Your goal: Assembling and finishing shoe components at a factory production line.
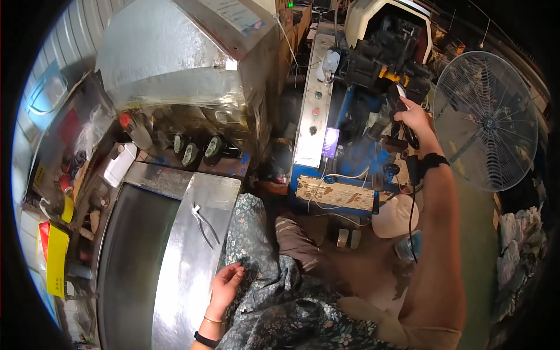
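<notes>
My right hand (415, 118) reaches forward to a dark machine (379, 64) at the back. Its fingers are closed around a dark object that I cannot make out. Below the wrist hangs a black cord (413, 216). Near my lap, my left hand (226, 287) is raised with fingertips pressed together; whether anything small is between them is hidden. It hovers by the floral apron (252, 233) on my legs. Pincers (203, 224) with grey handles lie on the shiny metal ledge (178, 268), ahead of my left hand and apart from it.
A metal hood (169, 58) stands at the left, with dark shoe-like pieces (189, 154) under it. A control panel (315, 105) with buttons runs beside the machine. A caged fan (487, 121) stands at the right. Beside the ledge is a dark conveyor belt (131, 251).
</notes>
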Available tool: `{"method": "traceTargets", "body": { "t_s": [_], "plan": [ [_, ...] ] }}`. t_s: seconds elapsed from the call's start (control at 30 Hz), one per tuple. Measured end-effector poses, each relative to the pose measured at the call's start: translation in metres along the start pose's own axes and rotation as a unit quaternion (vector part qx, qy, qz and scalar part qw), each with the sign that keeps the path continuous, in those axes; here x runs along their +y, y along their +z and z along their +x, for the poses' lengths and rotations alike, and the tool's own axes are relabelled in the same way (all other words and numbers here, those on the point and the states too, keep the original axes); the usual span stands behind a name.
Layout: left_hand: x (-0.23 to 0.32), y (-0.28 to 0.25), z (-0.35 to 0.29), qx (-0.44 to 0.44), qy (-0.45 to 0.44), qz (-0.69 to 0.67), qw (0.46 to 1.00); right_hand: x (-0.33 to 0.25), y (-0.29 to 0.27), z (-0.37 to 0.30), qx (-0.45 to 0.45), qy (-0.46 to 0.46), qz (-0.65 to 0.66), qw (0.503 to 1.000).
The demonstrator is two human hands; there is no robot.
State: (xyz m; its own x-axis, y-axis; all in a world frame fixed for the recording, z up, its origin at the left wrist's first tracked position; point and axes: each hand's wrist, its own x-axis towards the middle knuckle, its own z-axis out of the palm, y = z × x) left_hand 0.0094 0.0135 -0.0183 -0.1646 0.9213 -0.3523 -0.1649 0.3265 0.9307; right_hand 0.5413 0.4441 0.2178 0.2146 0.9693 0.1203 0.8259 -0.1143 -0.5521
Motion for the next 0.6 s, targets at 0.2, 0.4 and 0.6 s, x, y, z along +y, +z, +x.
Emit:
{"method": "traceTargets", "body": {
  "t_s": [0.2, 0.4, 0.6],
  "plan": [
    [-0.006, 0.016, 0.003, -0.029, 0.010, 0.051, 0.998, -0.031, 0.027, -0.024, 0.006, -0.058, -0.225, 0.973],
    [-0.006, 0.032, -0.007, -0.045, 0.030, 0.141, 0.989, -0.016, 0.038, -0.049, 0.068, -0.055, -0.211, 0.974],
    [0.019, 0.040, -0.002, -0.059, -0.011, 0.186, 0.981, -0.017, 0.042, -0.035, 0.113, -0.068, -0.211, 0.968]
  ]
}}
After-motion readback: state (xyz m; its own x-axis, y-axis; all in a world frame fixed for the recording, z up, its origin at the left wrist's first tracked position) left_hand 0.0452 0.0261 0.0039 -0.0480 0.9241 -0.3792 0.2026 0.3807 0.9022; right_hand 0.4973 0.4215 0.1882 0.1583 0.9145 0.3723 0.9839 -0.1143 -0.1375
